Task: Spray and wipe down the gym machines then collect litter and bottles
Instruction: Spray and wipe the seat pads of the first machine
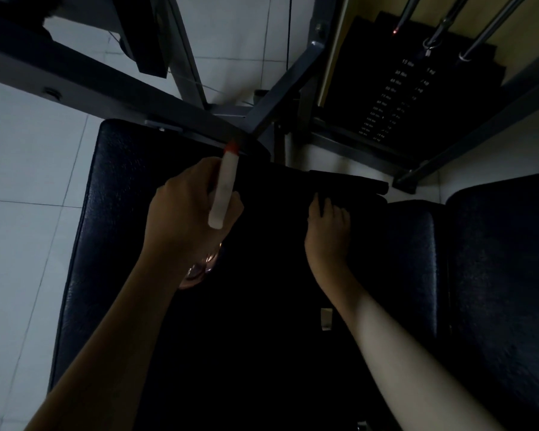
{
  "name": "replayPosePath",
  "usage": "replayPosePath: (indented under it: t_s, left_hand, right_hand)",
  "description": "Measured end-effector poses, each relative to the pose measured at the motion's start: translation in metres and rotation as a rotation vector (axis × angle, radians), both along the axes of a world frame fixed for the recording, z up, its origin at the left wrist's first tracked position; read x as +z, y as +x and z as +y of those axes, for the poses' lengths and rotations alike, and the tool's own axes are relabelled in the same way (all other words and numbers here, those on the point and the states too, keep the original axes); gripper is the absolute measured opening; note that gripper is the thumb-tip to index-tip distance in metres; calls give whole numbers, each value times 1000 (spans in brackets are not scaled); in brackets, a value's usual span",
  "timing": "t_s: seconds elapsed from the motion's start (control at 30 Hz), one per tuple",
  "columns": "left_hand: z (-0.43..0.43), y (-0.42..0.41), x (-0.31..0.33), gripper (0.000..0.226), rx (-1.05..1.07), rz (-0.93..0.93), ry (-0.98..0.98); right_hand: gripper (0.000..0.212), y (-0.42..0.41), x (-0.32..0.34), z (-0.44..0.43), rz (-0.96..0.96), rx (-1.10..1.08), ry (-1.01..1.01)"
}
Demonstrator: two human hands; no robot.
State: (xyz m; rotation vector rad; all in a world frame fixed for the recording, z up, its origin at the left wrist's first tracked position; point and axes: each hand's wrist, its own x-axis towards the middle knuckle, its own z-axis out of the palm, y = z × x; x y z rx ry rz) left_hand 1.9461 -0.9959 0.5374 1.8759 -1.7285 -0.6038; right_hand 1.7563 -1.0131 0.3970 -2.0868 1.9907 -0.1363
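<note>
Curled round the spray bottle (224,188), my left hand (181,219) holds it over the bench pad (112,213), centre-left. My right hand (327,222) lies on dark padding (366,219); whether it holds a cloth, I cannot tell. Wiping looks underway, I judge; litter pickup not begun. Count: one bottle, one weight stack (395,98), three rods (445,23).

Most of the spray bottle (223,189) hidden under the left hand (184,219)

Black padded bench (112,213) on white tile floor (22,169).
</note>
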Motion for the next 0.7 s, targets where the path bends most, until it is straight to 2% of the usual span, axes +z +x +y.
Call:
replayPosePath:
  t_s: [0.1, 0.23, 0.3, 0.37, 0.43, 0.47, 0.53, 0.57, 0.63, 0.7]
  left_hand:
    - [5, -6, 5, 22, -13, 5, 22]
    - [6, -16, 5, 21, -48, -47, 118]
    - [8, -21, 5, 34, -92, -87, 146]
    - [12, -25, 6, 52, -144, -128, 172]
    - [16, -25, 6, 69, -189, -134, 195]
    - [17, -25, 8, 69, -205, -130, 202]
    - [17, -24, 7, 62, -221, -134, 218]
    - [17, -24, 8, 60, -232, -140, 231]
    - [21, -25, 9, 59, -261, -160, 235]
    - [25, -30, 9, 65, -338, -210, 216]
  right_hand:
    - [44, -15, 2, 15, -104, 120, 9]
    - [48, -25, 17, 23, -170, 234, 107]
    - [48, -28, 25, 26, -162, 252, 157]
    - [45, -30, 34, 31, -246, 221, 225]
    - [39, -32, 49, 33, -452, 79, 378]
    - [36, -31, 60, 32, -622, -56, 480]
    - [30, -30, 79, 32, -1002, -421, 608]
    - [29, -30, 88, 32, -1132, -615, 631]
    - [33, -35, 103, 34, -1278, -867, 683]
    - [37, -46, 115, 37, -1372, -953, 679]
